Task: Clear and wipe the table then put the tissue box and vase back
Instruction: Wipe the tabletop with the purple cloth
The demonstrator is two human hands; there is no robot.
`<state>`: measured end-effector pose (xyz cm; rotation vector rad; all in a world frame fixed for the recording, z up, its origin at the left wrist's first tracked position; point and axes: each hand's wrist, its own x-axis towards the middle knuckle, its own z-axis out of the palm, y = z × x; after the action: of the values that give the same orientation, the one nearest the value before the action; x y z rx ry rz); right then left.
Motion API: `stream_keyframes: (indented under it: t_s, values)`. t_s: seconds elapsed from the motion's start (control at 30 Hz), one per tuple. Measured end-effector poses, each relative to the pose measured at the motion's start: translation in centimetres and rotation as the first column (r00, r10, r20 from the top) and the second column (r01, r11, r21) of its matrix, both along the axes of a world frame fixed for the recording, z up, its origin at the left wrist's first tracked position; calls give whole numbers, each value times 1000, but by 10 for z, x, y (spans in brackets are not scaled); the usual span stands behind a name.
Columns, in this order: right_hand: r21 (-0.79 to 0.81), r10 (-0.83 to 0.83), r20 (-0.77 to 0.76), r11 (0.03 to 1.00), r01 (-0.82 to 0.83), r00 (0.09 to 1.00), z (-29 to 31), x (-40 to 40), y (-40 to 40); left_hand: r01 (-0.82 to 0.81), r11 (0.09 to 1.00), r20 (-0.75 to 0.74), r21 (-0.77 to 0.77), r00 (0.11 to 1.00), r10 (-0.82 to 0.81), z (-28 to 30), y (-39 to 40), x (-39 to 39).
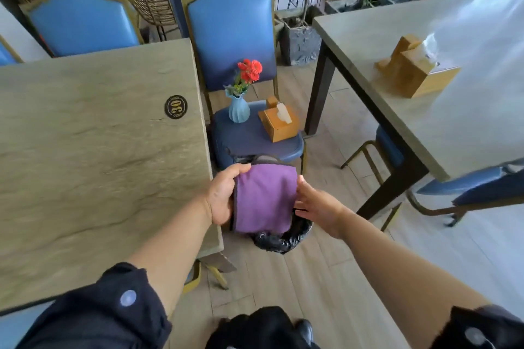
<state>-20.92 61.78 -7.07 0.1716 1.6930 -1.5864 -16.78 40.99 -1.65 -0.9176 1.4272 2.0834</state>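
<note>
Cloth over bin, surface to your left
Left hand (224, 195) grips purple cloth (263, 198); right hand (317, 207) spread wide beside it. Vase (239, 108) and tissue box (279, 122) sit ahead on chair seat (249, 142).

A stone-look table (93, 156) fills the left, bare but for a round black number badge (175, 106) near its right edge. Just right of it, a blue chair seat (249, 142) carries a pale blue vase (238, 109) of red flowers on the left and a wooden tissue box (279, 122) on the right, apart. A second table (459, 110) at far right holds another wooden tissue box (416, 71). A bin lined with a black bag (286, 238) stands on the wood floor (320, 278), near the chair.
</note>
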Motion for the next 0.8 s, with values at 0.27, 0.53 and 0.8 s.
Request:
stream_keyframes:
  t_s: [0.27,0.53,0.8]
  values:
    - [131,-26,-201,990,53,979,-25,-64,-11,-156,988,101,-5,983,155,-33,17,-60]
    - [346,137,-240,937,-47,961,-69,-172,-64,-138,937,176,-320,963,202,-102,-23,-142]
    - [327,172,-194,940,-101,966,-146,-288,-155,-27,612,95,-791,982,165,-181,-84,-259]
